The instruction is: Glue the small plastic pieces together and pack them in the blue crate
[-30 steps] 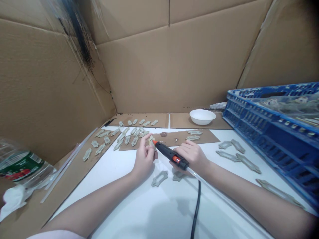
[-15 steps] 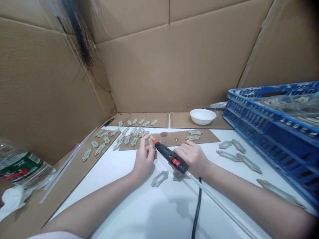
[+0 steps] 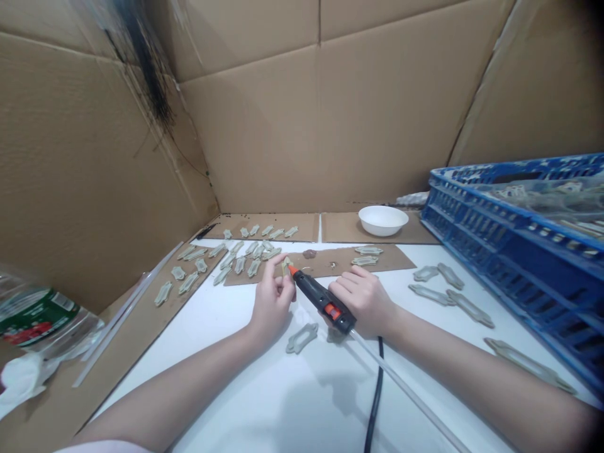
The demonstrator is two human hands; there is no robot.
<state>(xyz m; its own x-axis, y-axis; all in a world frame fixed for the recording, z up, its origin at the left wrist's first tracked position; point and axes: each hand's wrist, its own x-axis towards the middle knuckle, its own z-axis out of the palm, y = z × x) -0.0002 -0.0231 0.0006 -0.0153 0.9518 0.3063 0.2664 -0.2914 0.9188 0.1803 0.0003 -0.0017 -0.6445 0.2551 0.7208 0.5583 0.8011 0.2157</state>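
Note:
My right hand [image 3: 365, 296] is closed round a black hot glue gun [image 3: 321, 296] with an orange tip. A long clear glue stick [image 3: 406, 387] runs out of its back end, and a black cord [image 3: 376, 402] hangs below. My left hand [image 3: 274, 302] pinches a small pale frame-shaped piece [image 3: 285, 264] between thumb and fingers. The gun's tip is at that piece; whether they touch I cannot tell. Below the hands, a similar pale frame [image 3: 302, 338] lies on the white table, with another partly hidden under the gun.
Several pale frames lie on cardboard strips [image 3: 311, 267] and on the white table [image 3: 226, 384]. A white bowl [image 3: 383, 220] stands at the back. On the right is a blue plastic crate [image 3: 509, 251] with things in it; a clear bottle [image 3: 42, 314] lies left. Cardboard walls [image 3: 264, 126] surround the table.
Hardly anything differs. The view has shifted very slightly; both hands, the glue gun and the held piece keep nearly the same positions.

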